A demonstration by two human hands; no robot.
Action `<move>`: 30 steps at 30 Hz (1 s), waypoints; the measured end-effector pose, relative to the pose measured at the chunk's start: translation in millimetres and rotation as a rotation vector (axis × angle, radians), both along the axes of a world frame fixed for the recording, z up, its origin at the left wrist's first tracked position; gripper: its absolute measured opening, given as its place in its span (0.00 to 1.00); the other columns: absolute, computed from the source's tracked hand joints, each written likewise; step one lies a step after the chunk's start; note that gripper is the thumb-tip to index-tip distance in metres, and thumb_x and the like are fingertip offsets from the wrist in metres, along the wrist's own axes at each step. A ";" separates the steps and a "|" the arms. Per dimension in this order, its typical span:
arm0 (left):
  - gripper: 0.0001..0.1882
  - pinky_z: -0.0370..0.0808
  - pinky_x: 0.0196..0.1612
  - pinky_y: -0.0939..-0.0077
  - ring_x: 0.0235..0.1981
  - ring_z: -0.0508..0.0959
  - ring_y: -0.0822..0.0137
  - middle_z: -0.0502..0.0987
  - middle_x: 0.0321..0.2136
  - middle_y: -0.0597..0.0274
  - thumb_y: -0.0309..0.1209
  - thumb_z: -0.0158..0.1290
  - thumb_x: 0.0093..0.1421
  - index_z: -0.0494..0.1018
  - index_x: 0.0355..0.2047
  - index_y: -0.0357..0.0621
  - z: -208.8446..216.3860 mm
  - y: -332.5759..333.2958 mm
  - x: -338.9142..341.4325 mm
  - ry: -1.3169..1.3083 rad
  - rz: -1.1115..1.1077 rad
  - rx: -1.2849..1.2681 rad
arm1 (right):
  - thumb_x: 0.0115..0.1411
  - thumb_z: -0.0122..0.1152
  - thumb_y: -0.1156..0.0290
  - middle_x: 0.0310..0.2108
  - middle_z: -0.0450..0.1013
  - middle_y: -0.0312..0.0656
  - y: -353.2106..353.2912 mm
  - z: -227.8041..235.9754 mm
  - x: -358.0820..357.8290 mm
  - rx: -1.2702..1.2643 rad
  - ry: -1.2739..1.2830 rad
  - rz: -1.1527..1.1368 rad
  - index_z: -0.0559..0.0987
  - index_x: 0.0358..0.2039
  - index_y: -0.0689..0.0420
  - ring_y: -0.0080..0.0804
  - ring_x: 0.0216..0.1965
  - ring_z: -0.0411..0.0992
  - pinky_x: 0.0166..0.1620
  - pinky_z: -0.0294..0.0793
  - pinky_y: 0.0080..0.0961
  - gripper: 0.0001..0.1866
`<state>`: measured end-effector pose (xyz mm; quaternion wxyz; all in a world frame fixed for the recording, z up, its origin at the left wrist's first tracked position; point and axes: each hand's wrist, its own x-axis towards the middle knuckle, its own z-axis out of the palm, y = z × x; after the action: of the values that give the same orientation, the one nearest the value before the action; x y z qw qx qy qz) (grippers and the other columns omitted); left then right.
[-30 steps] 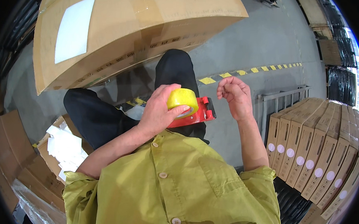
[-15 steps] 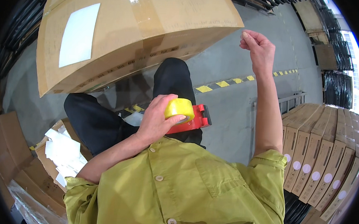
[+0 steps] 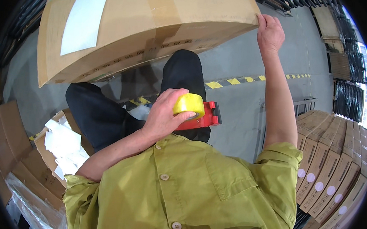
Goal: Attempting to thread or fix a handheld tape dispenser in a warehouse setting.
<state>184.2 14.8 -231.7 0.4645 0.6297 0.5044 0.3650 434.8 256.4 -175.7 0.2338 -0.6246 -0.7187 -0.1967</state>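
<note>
My left hand (image 3: 163, 114) is closed around a tape dispenser (image 3: 207, 116) with a red frame, its fingers and thumb on the yellow tape roll (image 3: 188, 104). It is held low in front of my shirt, over my legs. A large cardboard box (image 3: 126, 27) lies ahead of me, with clear tape along its seam and a white sheet (image 3: 85, 20) on its left part. My right hand (image 3: 271, 35) is stretched forward at the box's right corner. Its thumb and finger are pinched together against the corner; whatever is between them is too small to make out.
An open carton (image 3: 53, 148) of white papers (image 3: 66, 145) stands left of my legs, beside more cardboard and clear plastic wrap (image 3: 37, 202). Flat brown cartons (image 3: 320, 173) stand in a row at the right. Yellow-black floor tape (image 3: 234, 81) runs beyond my knees.
My right hand has moved forward to the corner of the large box, still pinched. My left hand keeps hold of the tape dispenser, and the whole view has shifted slightly.
</note>
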 end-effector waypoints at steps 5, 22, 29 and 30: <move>0.27 0.67 0.46 0.65 0.43 0.70 0.53 0.70 0.40 0.53 0.35 0.61 0.48 0.65 0.46 0.40 1.7 0.4 -1.7 -0.005 -0.001 -0.024 | 0.59 0.50 0.59 0.41 0.71 0.39 -30.4 -10.8 -3.0 0.020 -0.149 0.103 0.77 0.38 0.55 0.40 0.43 0.68 0.42 0.69 0.35 0.14; 0.26 0.69 0.43 0.70 0.40 0.72 0.57 0.71 0.38 0.54 0.34 0.61 0.48 0.67 0.45 0.38 1.9 1.1 3.5 0.029 0.009 0.063 | 0.57 0.58 0.74 0.28 0.72 0.34 -178.4 2.1 -27.5 -0.820 1.259 0.207 0.76 0.35 0.63 0.18 0.30 0.68 0.36 0.68 0.15 0.07; 0.26 0.66 0.47 0.64 0.44 0.69 0.53 0.70 0.39 0.53 0.36 0.60 0.48 0.65 0.45 0.39 8.4 -0.8 5.3 0.030 -0.022 -0.011 | 0.55 0.57 0.74 0.33 0.74 0.45 -82.2 51.6 -1.2 -0.057 -0.010 0.289 0.75 0.39 0.59 0.26 0.33 0.71 0.37 0.70 0.19 0.10; 0.26 0.66 0.46 0.64 0.43 0.69 0.53 0.70 0.39 0.53 0.36 0.60 0.48 0.65 0.45 0.39 7.0 -1.5 5.1 0.040 -0.015 -0.003 | 0.55 0.57 0.74 0.33 0.74 0.45 -67.0 54.6 -4.3 -0.057 -0.006 0.292 0.75 0.39 0.59 0.26 0.33 0.71 0.37 0.70 0.19 0.10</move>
<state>189.2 13.3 -224.7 0.4578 0.6400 0.5095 0.3482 430.5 189.4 -121.1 0.2398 -0.5192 -0.8079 -0.1422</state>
